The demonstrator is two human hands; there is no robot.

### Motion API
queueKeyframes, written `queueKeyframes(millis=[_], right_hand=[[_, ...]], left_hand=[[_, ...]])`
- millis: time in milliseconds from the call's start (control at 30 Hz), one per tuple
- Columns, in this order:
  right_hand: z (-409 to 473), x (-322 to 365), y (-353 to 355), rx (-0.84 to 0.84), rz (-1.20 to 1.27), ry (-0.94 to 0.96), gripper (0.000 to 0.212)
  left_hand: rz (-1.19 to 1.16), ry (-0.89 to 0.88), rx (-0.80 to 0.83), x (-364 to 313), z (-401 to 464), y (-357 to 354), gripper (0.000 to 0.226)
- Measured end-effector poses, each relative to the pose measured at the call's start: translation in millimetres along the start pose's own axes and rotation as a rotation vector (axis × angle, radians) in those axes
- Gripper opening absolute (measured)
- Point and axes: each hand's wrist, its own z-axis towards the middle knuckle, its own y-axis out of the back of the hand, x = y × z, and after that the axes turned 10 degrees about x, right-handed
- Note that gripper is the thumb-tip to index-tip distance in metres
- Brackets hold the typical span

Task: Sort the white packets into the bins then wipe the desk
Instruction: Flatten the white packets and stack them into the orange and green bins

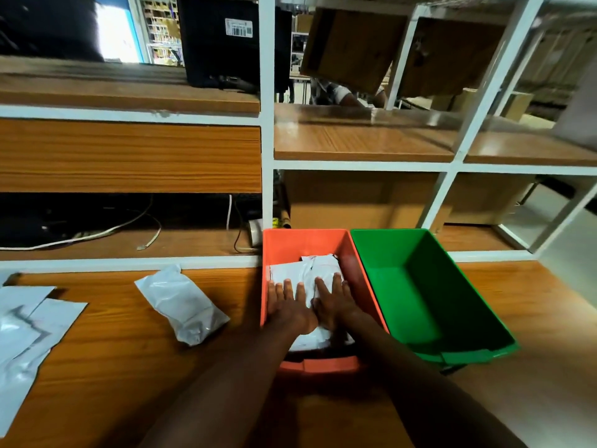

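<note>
An orange bin (300,242) stands on the wooden desk (129,367) with white packets (310,270) stacked inside it. My left hand (290,305) and my right hand (334,302) lie flat, side by side, palms down on top of those packets, fingers spread and gripping nothing. A green bin (420,286) stands right beside the orange one and holds nothing that I can see. One bulky white packet (182,305) lies on the desk left of the orange bin. Flat white packets (22,334) overlap at the desk's left edge.
A white-framed shelf unit (266,140) with wooden boards rises behind the desk. Cables (97,236) and a tape roll (255,232) lie on its lowest shelf. A black monitor (226,43) stands on top, and a person with cardboard boxes (349,46) is behind.
</note>
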Motion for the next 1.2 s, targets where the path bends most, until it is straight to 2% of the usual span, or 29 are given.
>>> queueKeyframes(millis=[100, 200, 267, 367, 567, 733, 900, 1033, 1200], right_hand=[[-12, 0, 8, -0.036, 0.06, 0.026, 0.073], [-40, 7, 24, -0.119, 0.123, 0.087, 0.063], [-60, 10, 31, -0.233, 0.201, 0.143, 0.062], [-82, 10, 37, -0.428, 0.234, 0.238, 0.073], [-129, 50, 41, -0.686, 0.241, 0.455, 0.053], [-135, 91, 35, -0.64, 0.171, 0.619, 0.058], [-137, 138, 21, -0.59, 0.127, 0.734, 0.048], [-136, 181, -9, -0.573, 0.138, 0.797, 0.049], [-126, 236, -39, -0.536, 0.147, 0.827, 0.048]], left_hand=[[-0.056, -0.032, -0.043, 0, -3, 6, 0.068], [-0.117, -0.11, -0.115, -1, -13, 18, 0.066], [-0.14, -0.173, -0.223, 0, -23, 24, 0.065], [-0.159, -0.231, -0.405, 4, -44, 32, 0.063], [-0.162, -0.17, -0.664, 47, -86, 34, 0.071], [-0.136, -0.083, -0.706, 104, -117, 24, 0.069], [-0.135, 0.058, -0.665, 162, -148, 0, 0.075], [-0.224, 0.152, -0.645, 213, -171, -27, 0.079], [-0.357, 0.258, -0.636, 282, -193, -63, 0.07]])
